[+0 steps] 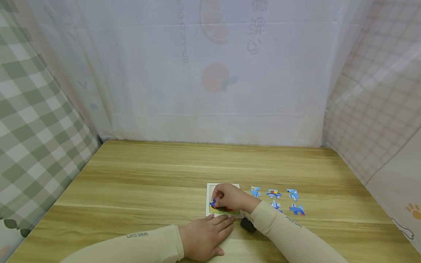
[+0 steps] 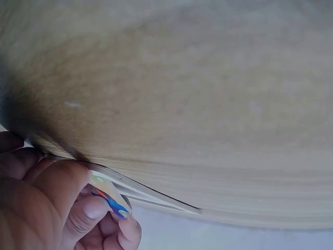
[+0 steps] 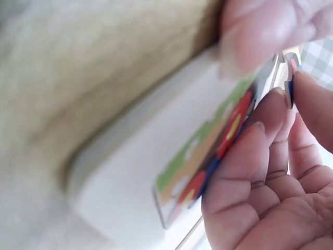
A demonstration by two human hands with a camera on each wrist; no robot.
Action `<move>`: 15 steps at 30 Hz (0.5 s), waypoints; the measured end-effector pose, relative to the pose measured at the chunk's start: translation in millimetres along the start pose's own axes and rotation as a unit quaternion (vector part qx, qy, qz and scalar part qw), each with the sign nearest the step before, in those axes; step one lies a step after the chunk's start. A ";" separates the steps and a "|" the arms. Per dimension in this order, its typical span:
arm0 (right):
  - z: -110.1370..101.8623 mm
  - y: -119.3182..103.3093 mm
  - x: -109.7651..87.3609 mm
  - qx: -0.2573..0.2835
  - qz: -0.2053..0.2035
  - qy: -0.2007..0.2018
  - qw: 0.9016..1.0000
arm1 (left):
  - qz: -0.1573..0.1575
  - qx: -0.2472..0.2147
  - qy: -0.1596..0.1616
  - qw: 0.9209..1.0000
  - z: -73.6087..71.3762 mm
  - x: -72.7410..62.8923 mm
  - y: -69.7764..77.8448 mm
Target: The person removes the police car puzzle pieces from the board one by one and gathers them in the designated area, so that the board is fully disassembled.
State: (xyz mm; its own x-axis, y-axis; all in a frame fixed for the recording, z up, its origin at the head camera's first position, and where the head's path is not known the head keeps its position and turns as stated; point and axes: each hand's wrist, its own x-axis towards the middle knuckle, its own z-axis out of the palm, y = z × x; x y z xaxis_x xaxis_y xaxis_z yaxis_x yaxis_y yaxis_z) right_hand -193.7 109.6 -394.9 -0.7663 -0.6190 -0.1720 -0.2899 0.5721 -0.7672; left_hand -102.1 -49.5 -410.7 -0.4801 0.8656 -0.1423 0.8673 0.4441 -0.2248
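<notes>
My right hand (image 1: 230, 198) is over a white-rimmed puzzle board (image 1: 208, 204). Its thumb and forefinger pinch a small puzzle piece (image 3: 290, 88), blue with some red, above the board's left part. Its other fingers curl close over the picture. Along the board's lower part, fitted pieces (image 3: 234, 127) show red wheels with yellow centres above a green and tan strip. Palm down, my left hand (image 1: 204, 235) has its straight fingers resting at the board's near edge. In the right wrist view, a left fingertip (image 3: 244, 47) presses on the white rim.
Several loose blue puzzle pieces (image 1: 273, 193) lie on the wooden table (image 1: 148, 175) right of the board. A small black object (image 1: 248, 225) shows beside the right wrist. A white curtain (image 1: 158, 91) hangs behind the table, with checked cloth (image 1: 33, 109) at the left.
</notes>
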 end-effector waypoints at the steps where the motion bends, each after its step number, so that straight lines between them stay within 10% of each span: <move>1: -0.3 0.6 0.0 0.005 0.001 -0.001 1.000 | 0.001 0.000 -0.002 1.000 -0.1 0.0 -0.1; 15: -3.6 5.1 0.6 0.064 0.012 -0.009 0.998 | 0.007 -0.006 0.000 1.000 0.3 0.9 -1.3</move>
State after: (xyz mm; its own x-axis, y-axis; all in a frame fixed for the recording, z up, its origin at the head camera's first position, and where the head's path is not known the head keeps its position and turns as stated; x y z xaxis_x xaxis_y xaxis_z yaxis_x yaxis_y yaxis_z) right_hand -197.7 114.0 -396.7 -0.7611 -0.6165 -0.2016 -0.1951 0.5140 -0.8353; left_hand -103.7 -49.3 -410.8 -0.4677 0.8717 -0.1460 0.8755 0.4343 -0.2117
